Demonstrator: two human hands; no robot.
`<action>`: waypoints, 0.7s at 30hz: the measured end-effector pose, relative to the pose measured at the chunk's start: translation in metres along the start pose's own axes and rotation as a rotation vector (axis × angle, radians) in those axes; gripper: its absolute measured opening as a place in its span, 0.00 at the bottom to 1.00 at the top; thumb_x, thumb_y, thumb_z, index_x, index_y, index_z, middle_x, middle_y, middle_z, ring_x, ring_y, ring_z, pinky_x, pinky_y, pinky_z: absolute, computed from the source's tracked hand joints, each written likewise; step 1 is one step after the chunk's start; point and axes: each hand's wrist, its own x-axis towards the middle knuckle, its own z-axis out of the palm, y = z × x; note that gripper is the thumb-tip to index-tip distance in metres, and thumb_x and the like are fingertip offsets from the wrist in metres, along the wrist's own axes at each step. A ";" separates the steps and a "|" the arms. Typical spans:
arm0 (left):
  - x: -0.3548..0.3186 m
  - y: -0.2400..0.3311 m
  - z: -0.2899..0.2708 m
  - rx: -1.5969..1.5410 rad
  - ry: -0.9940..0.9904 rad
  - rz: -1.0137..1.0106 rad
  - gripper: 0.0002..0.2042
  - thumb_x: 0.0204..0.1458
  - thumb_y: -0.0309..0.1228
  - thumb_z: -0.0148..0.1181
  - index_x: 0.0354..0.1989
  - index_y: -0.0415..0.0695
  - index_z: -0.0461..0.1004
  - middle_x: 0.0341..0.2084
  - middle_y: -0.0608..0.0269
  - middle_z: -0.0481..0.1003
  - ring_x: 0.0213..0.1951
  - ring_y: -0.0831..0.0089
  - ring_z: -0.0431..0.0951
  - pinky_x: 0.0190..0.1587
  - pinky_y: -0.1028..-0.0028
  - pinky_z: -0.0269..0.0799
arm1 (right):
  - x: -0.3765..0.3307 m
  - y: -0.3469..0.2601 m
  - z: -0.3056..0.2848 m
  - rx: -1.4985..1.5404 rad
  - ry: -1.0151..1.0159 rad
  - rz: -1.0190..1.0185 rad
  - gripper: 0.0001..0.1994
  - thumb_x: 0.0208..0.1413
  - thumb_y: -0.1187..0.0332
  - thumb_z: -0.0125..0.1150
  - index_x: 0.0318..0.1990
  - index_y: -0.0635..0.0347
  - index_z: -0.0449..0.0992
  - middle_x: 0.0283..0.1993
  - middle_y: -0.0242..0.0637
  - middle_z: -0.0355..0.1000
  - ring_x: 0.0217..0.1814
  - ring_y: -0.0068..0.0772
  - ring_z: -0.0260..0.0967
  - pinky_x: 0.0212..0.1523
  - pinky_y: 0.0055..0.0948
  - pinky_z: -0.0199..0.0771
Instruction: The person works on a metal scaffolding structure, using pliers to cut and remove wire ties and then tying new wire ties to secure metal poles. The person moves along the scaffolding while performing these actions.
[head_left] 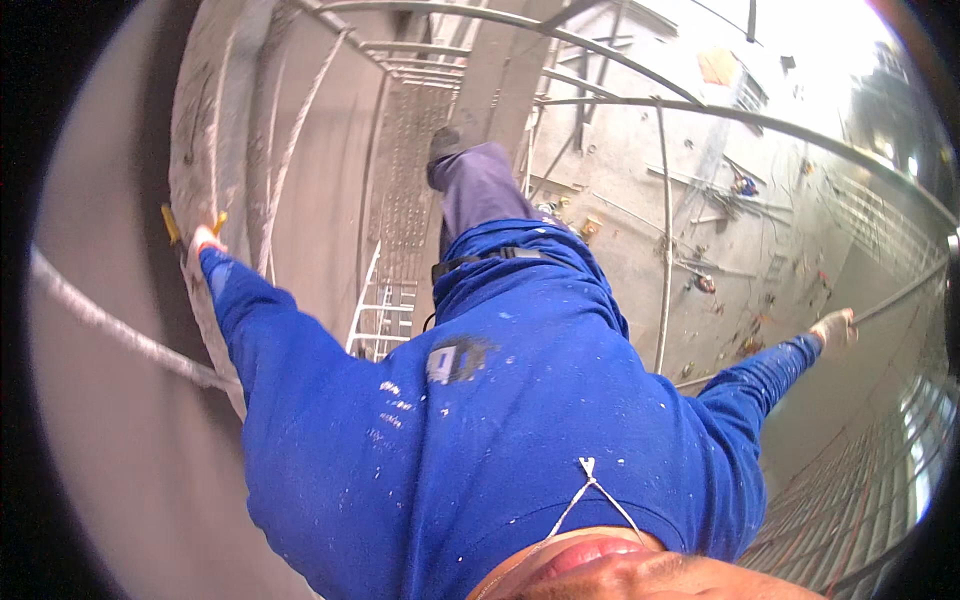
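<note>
My left hand (206, 240) is stretched out to the left, against a grey concrete beam (225, 110). Its fingers are closed on a tool with two yellow handles (170, 224) that looks like pliers; its jaws are not clear to see. Out to the right, my right hand (833, 329) is wrapped around a metal scaffold pipe (900, 290). Both arms are spread wide in blue sleeves.
A foot stands by a perforated metal scaffold deck (405, 170). Pale ropes (300, 130) hang at the left, and curved-looking guard rails (620, 95) cross ahead. A white ladder (385, 308) shows below. Far down, the floor (620, 150) holds scattered poles and workers (745, 185).
</note>
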 end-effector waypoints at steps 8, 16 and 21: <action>-0.131 0.042 0.030 0.046 0.449 -0.231 0.29 0.57 0.44 0.61 0.61 0.38 0.67 0.60 0.49 0.74 0.58 0.49 0.77 0.56 0.54 0.76 | 0.029 -0.025 -0.064 0.023 0.063 -0.002 0.29 0.54 0.48 0.55 0.47 0.69 0.81 0.49 0.56 0.80 0.52 0.54 0.79 0.56 0.47 0.75; -0.378 0.133 -0.030 -0.550 0.798 0.392 0.30 0.57 0.31 0.53 0.68 0.34 0.55 0.54 0.33 0.71 0.54 0.39 0.77 0.59 0.48 0.72 | -0.114 -0.124 -0.071 0.498 0.091 -0.544 0.26 0.59 0.48 0.62 0.52 0.64 0.78 0.51 0.49 0.78 0.52 0.47 0.77 0.56 0.44 0.74; -0.454 0.241 0.046 -0.330 0.254 1.400 0.34 0.66 0.49 0.53 0.69 0.34 0.58 0.64 0.42 0.65 0.67 0.50 0.66 0.68 0.56 0.64 | -0.370 -0.243 -0.075 1.154 -1.121 -0.906 0.22 0.64 0.56 0.63 0.59 0.59 0.74 0.57 0.51 0.75 0.57 0.51 0.75 0.57 0.39 0.75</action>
